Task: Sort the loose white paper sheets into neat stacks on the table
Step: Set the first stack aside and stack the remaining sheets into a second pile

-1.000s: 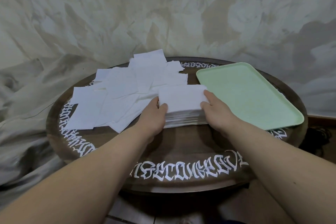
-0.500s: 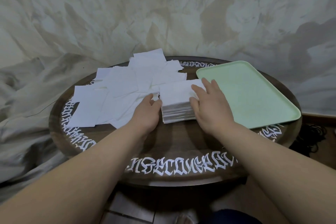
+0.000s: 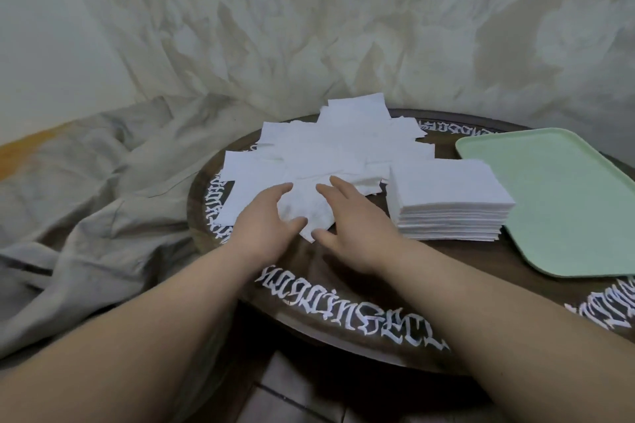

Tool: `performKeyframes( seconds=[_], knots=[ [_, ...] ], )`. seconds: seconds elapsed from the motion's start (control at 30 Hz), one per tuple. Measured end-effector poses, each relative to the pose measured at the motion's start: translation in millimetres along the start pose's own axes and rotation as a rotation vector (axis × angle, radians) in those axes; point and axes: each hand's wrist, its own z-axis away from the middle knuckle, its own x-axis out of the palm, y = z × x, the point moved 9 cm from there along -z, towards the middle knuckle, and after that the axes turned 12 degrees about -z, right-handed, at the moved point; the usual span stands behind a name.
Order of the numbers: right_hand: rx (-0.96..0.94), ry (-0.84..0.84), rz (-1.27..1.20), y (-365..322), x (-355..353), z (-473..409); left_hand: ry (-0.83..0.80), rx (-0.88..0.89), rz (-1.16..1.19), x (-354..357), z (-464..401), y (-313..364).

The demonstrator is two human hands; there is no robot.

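Your left hand (image 3: 264, 223) and right hand (image 3: 354, 227): fingers spread, loosely bent, resting on loose sheets (image 3: 330, 154), gripping nothing. Neat stack (image 3: 450, 203) beside green tray (image 3: 556, 203).

On the table (image 3: 343, 271), loose sheets (image 3: 326, 154) lie left, the stack (image 3: 450, 203) just right, the tray (image 3: 556, 203) rightmost

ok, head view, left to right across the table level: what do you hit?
Crumpled beige cloth → scattered loose white paper sheets → neat stack of white paper sheets → pale green plastic tray. Both hands sit over the loose sheets, so I left them out of the order.
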Motion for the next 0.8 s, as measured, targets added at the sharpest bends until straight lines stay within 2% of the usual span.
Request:
performKeyframes(
  seconds=[0.1,0.2,0.33,0.5,0.63,0.8],
  knots=[
    [0.032,-0.095,0.043,13.8,18.3,-26.0,-0.023,0.033,-0.192,10.2,-22.5,-25.8],
    [0.085,-0.167,0.149,29.9,32.0,-48.9,-0.101,-0.012,-0.33,21.9,-42.3,-49.0],
    [0.077,-0.056,0.3,34.0,28.6,-71.0,-0.089,-0.041,-0.357,28.6,-55.6,-59.4],
    [0.01,0.05,0.341,25.7,30.1,-79.8,-0.073,0.007,-0.33,23.7,-60.6,-63.4],
    [-0.015,0.077,0.28,22.4,29.6,-79.2,0.007,0.128,-0.28,18.5,-49.3,-53.3],
    [-0.103,0.163,0.144,16.2,12.0,-65.5,-0.05,0.179,-0.292,28.7,-45.3,-60.8]
  ],
)
